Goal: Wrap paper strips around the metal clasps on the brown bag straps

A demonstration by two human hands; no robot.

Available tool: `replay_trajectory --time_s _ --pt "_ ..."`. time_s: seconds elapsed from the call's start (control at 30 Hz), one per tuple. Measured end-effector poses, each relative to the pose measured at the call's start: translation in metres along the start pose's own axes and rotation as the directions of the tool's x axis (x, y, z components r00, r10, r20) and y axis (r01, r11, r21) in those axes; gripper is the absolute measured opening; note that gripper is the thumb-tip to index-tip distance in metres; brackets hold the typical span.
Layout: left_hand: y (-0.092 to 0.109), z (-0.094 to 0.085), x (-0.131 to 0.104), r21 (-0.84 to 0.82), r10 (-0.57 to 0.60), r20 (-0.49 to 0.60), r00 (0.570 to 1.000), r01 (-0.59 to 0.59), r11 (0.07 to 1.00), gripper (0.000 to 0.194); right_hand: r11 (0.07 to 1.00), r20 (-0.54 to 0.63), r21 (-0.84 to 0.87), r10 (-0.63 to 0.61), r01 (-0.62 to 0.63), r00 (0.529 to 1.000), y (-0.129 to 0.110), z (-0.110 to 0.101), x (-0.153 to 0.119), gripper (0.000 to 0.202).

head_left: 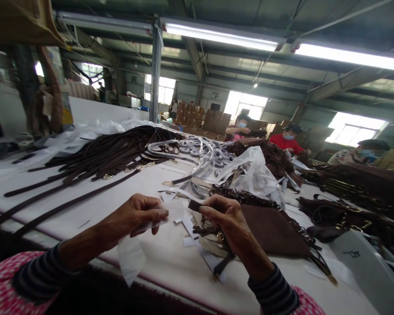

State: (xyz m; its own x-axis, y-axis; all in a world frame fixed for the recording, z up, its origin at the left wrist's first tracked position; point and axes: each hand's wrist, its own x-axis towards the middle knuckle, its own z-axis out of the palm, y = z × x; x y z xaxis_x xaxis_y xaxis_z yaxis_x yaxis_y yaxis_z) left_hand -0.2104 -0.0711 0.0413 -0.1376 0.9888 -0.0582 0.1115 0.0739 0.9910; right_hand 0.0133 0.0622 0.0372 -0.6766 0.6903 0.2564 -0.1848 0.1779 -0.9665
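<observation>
My left hand (141,215) pinches a thin translucent sheet (131,260), which looks like tissue or plastic film and hangs below the fingers. Facing it, my right hand (225,212) grips a short dark brown strip (194,205) between thumb and fingers; it looks like leather. Both hands are raised over the near side of the white table (111,218). Close to my right hand lies a dark brown fringed bag (276,229), partly covered by that forearm. Pale paper scraps (188,227) sit beneath and between the hands.
A heap of long dark brown straps (118,151) with metal clasps lies at left. Plastic-wrapped straps (200,151) and a crumpled clear bag (252,170) fill the middle. A grey box (357,262) stands at right. Several people sit across the table, before stacked cartons (190,114).
</observation>
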Motion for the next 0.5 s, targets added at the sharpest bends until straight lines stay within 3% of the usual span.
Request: replay_trajectory --time_s 0.23,0.5 --pt "0.002 0.004 0.007 -0.064 -0.049 0.088 0.995 0.055 0.996 0.034 1.000 0.035 -0.015 -0.015 0.016 0.999 0.000 -0.002 -0.002 0.022" --pt "-0.005 0.004 0.012 -0.076 -0.008 0.156 0.988 0.020 0.997 0.031 1.000 0.052 0.005 0.018 -0.018 0.998 -0.001 0.000 -0.008 0.021"
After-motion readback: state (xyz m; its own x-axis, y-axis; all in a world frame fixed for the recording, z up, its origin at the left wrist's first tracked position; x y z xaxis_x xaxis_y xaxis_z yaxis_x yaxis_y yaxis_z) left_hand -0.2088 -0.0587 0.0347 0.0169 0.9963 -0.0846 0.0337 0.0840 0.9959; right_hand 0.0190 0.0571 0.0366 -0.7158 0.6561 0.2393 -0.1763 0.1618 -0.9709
